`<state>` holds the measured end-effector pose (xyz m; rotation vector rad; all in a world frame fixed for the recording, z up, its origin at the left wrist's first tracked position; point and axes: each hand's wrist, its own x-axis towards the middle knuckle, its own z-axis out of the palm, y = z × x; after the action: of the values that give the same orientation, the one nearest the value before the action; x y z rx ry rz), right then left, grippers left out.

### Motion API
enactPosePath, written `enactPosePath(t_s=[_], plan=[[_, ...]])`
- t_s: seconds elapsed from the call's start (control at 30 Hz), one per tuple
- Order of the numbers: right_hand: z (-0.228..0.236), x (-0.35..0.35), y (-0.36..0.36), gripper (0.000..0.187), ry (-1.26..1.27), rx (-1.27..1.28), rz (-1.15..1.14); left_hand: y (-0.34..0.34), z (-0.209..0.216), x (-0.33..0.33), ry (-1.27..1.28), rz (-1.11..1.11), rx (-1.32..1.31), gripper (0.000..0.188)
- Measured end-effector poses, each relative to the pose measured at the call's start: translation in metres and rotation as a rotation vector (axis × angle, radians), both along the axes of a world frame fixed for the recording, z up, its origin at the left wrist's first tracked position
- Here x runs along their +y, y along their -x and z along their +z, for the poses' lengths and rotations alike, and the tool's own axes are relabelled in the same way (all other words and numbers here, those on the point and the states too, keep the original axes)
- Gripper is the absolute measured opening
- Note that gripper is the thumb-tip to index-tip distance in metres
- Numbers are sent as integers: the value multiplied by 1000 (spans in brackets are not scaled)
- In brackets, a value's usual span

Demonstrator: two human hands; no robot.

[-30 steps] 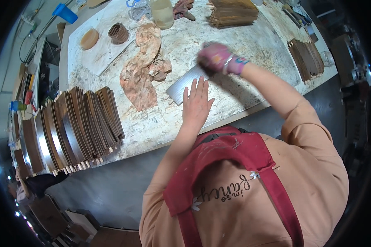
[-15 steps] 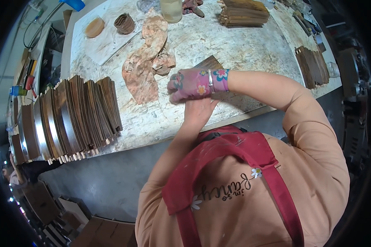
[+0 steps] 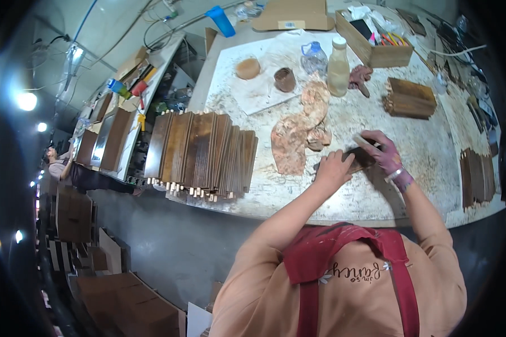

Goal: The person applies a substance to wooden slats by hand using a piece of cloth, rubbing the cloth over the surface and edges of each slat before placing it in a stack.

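A dark wooden slat [image 3: 363, 159] lies on the worktable in front of me, partly covered by my hands. My bare left hand [image 3: 334, 168] is at its left end, with its fingers closed on the wood. My right hand [image 3: 383, 153], in a pink-purple glove, is over the slat's right part and grips a small pale block [image 3: 365, 144]. The block is partly hidden by the fingers; I cannot tell whether it touches the slat. Just beyond my left hand lies a crumpled, stained cloth [image 3: 292, 140].
Stacked brown slats [image 3: 199, 149] with pale pegs stand at the left edge. Other stacks [image 3: 410, 98] [image 3: 477, 178] lie at the right. Farther back are a bottle of cloudy liquid [image 3: 338, 70], a brown cup [image 3: 285, 80] and a wooden box [image 3: 376, 55]. Another person [image 3: 67, 165] is far left.
The view has swung left, bringing more of the table's back into sight. My gloved right hand, previously crossed over my left wrist, has moved to the right, uncovering my left hand and the slat.
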<state>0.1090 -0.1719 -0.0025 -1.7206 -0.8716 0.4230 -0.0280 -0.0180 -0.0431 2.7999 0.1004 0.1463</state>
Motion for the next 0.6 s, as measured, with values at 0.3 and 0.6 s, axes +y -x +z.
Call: enactPosePath(t_s=[0.3, 0.6], plan=[[-50, -110, -17, 32, -90, 255, -385, 119, 206, 107, -371, 499, -320, 39], [-31, -114, 9, 36, -59, 400, -407, 139, 189, 136, -462, 605, -212, 40]])
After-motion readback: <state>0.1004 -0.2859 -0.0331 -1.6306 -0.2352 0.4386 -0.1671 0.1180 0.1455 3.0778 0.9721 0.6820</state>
